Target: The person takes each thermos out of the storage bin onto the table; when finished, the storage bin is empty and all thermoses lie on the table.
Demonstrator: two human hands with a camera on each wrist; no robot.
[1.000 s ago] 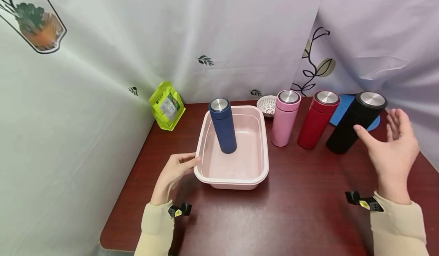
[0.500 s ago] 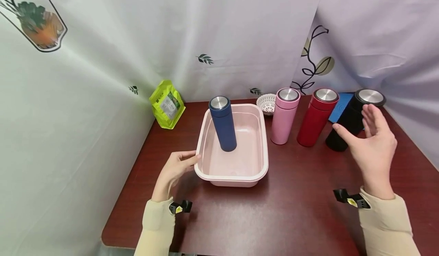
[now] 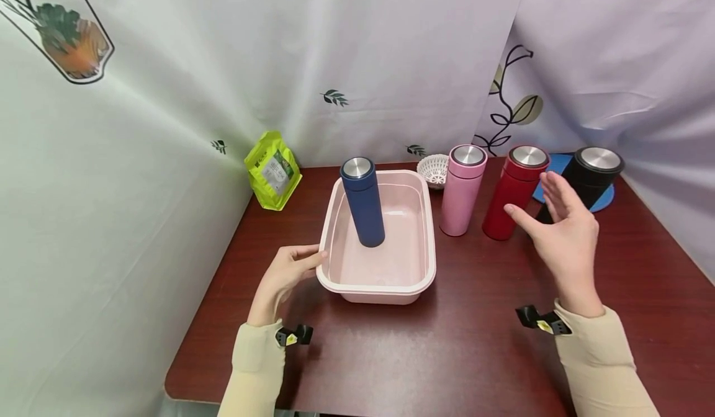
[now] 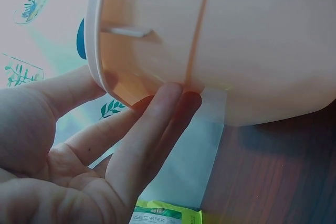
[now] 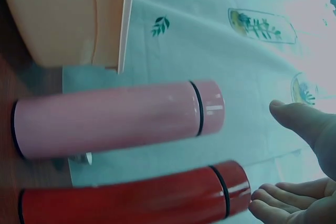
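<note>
My left hand [image 3: 287, 277] pinches the left rim of a pink plastic basin [image 3: 385, 294]; in the left wrist view its fingers [image 4: 157, 114] lie against the outer wall. Inside the basin a blue thermos bottle [image 3: 364, 209] with a steel-topped lid stands upright. My right hand [image 3: 561, 237] is in the air in front of the red thermos bottle [image 3: 511, 193], thumb and fingers spread apart, nothing between them. Left of the red one stands a pink thermos bottle [image 3: 462, 193]. A black thermos bottle [image 3: 593, 175] stands to the right, partly hidden behind my right hand.
A white woven basket [image 3: 432, 169] sits behind the pink bottle. Part of a blue round mat [image 3: 604, 198] shows behind the black bottle. A lime-green pouch [image 3: 272, 172] stands at the back left of the dark red table [image 3: 447, 355]. Printed cloth hangs behind and at both sides.
My right hand has moved left, from beside the black bottle to in front of the red one, its fingers still spread. My left hand stays on the basin.
</note>
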